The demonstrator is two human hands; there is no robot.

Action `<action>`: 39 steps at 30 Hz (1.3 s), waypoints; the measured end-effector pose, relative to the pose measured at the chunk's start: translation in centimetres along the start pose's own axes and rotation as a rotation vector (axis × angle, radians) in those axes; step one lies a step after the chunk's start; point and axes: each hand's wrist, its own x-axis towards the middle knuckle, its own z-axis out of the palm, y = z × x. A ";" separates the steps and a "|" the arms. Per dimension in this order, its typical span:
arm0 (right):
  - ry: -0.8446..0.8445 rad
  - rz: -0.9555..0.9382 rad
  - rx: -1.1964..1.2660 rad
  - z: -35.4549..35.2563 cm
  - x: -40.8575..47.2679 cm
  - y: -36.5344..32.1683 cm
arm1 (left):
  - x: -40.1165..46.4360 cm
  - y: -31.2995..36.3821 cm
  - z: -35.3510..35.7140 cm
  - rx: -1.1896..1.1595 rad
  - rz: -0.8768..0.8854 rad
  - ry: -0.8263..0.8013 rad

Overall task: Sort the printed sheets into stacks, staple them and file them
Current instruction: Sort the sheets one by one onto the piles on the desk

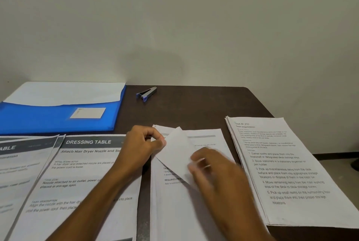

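Several stacks of printed sheets lie on a dark brown table [194, 104]. At the middle stack [209, 139], my left hand [143, 145] pinches the top left corner of the top sheet [176, 151] and folds it back. My right hand [215, 167], blurred, lies over that stack with its fingers on the folded sheet. To the left lie a "DRESSING TABLE" sheet [87, 163] and another sheet [19, 163] at the far left. A "Desk Organization" stack [281, 167] lies at the right. A blue and grey stapler [146, 93] sits toward the back. A blue folder [58, 116] lies at the back left.
White paper [66, 93] sticks out of the folder's back edge. A plain wall stands right behind the table. The table's right edge runs past the right stack, with floor beyond it.
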 end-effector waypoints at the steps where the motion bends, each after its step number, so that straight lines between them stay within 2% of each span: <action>1: 0.042 0.044 0.006 -1.4 0.5 1.0 | 0.1 -0.1 0.0 0.007 0.005 -0.003; 3: 0.109 0.150 -0.084 -3.8 1.4 3.7 | 0.1 -0.1 0.0 0.009 0.003 0.001; 7: 0.027 0.365 -0.177 -4.5 2.0 6.6 | 0.2 -0.1 0.0 0.041 0.011 0.012; 12: 0.041 0.343 -0.226 -2.9 1.7 7.1 | 0.1 -0.1 0.0 0.049 0.018 0.020; 15: 0.035 0.376 -0.147 -2.7 1.9 7.2 | 0.1 -0.1 0.0 0.046 0.015 0.032; 20: 0.128 0.429 0.003 -2.8 2.1 7.0 | 0.1 -0.1 0.1 0.064 0.013 0.037; 25: 0.212 0.414 0.011 -2.9 2.0 6.6 | 0.2 -0.2 0.1 0.064 0.012 0.044; 29: 0.217 0.387 -0.043 -3.0 1.9 6.4 | 0.2 -0.4 0.2 0.050 -0.002 0.045; 39: 0.205 0.145 -0.158 -3.9 1.4 2.3 | 0.2 -0.6 0.1 0.021 -0.022 0.047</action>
